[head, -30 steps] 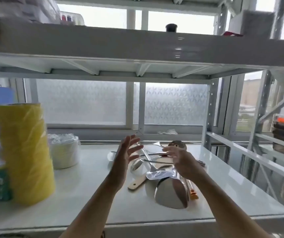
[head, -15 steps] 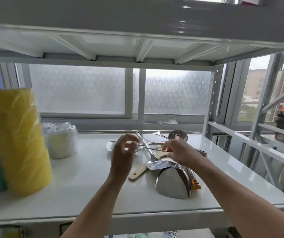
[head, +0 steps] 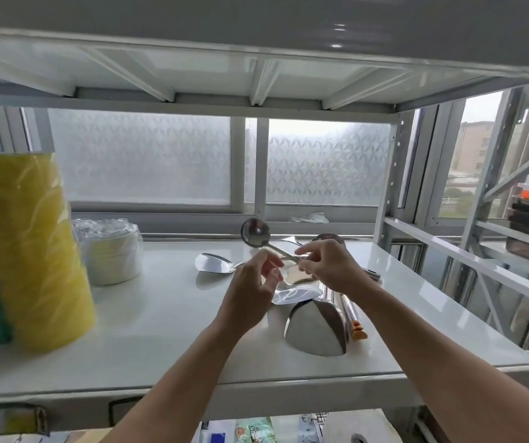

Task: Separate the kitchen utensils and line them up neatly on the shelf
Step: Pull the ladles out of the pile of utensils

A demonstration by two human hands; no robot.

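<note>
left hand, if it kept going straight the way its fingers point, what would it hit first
The left hand points up and slightly right, toward the ladle handle pinched by the right hand. It would probably meet that handle first; depth is hard to judge here.

Support: glossy white metal shelf [head: 167, 340] | left of the steel scoop: tall yellow plastic-wrapped cylindrical stack [head: 26, 251], wrapped stack of white round plates [head: 111, 251] | landmark: large inverted stainless-steel scoop [head: 315, 329], front centre-right | behind it, left: flat steel spatula blade [head: 213, 263] | touching its right side: steel handle with orange tip [head: 354, 318]
</note>
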